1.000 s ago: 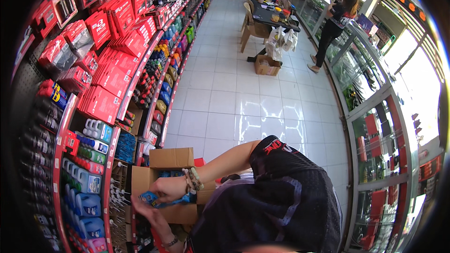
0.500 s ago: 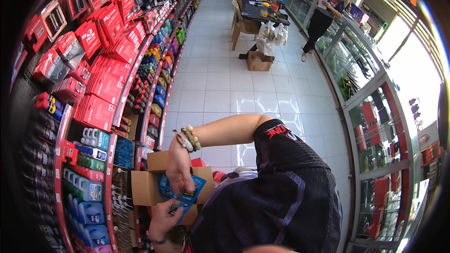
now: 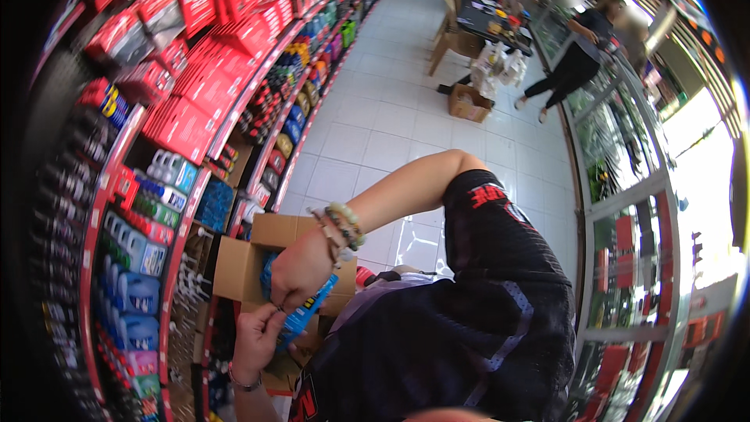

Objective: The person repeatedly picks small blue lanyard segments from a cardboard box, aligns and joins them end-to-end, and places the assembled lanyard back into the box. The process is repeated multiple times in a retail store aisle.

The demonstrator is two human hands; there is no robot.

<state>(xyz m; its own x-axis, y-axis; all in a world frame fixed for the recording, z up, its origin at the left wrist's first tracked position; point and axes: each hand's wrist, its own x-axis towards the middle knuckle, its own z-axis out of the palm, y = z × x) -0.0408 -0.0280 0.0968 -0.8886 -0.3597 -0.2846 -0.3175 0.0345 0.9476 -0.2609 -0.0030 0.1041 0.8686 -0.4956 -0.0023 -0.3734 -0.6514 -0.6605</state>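
Observation:
An open cardboard box [image 3: 234, 270] sits in front of me, its flaps folded outward. Over it, my right hand [image 3: 301, 267], wearing beaded bracelets, is closed with its fingertips bent down. My left hand [image 3: 256, 337] comes up from below, thumb and finger pinched against the right fingertips. A flat blue packet [image 3: 311, 306] is caught at its edge where the two hands meet, and it slants up to the right beneath my right hand. More blue packaging [image 3: 267, 270] shows inside the box, partly covered by my right hand.
Shelves on the left hold red packages [image 3: 187, 125] and blue jugs [image 3: 139, 295]. Bundled blue packets [image 3: 215, 203] sit on a lower shelf. Glass display cases [image 3: 625, 211] line the right. A person [image 3: 582, 51] stands near a dark table and a chair [image 3: 453, 43].
My right hand has turned over and its fingers have closed down beside the left fingertips. The packet now lies lower, under that hand. My view has tilted, and the far person has shifted.

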